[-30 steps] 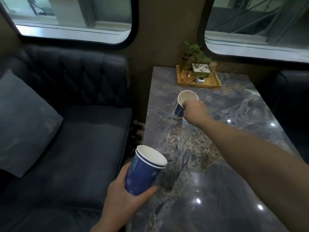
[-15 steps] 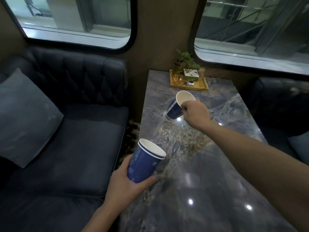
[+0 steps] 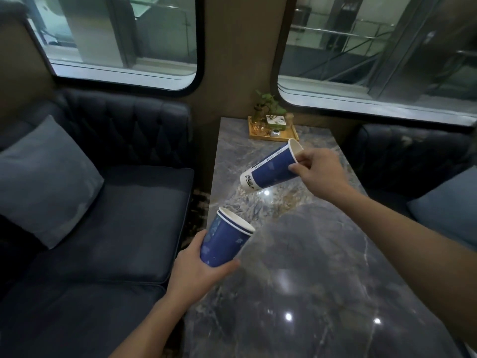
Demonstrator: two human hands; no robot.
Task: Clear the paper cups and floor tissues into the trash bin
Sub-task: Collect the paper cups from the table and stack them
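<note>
My left hand point(image 3: 198, 270) grips a stack of blue paper cups point(image 3: 224, 240), two nested rims showing, tilted with the opening up and to the right, over the near left edge of the marble table point(image 3: 296, 280). My right hand point(image 3: 318, 169) pinches the rim of a single blue paper cup point(image 3: 271, 167) and holds it in the air, tipped almost sideways with its white base pointing down-left toward the stack. The two are apart. No trash bin and no tissues are in view.
A wooden tray point(image 3: 273, 131) with a small plant and glassware sits at the table's far end under the windows. A dark sofa point(image 3: 103, 228) with a grey cushion point(image 3: 44, 179) is on the left, another dark seat point(image 3: 413, 156) on the right.
My right hand lifted the single cup off the table, tipped it sideways and brought it closer to the stack. My left hand kept the stack in about the same place.
</note>
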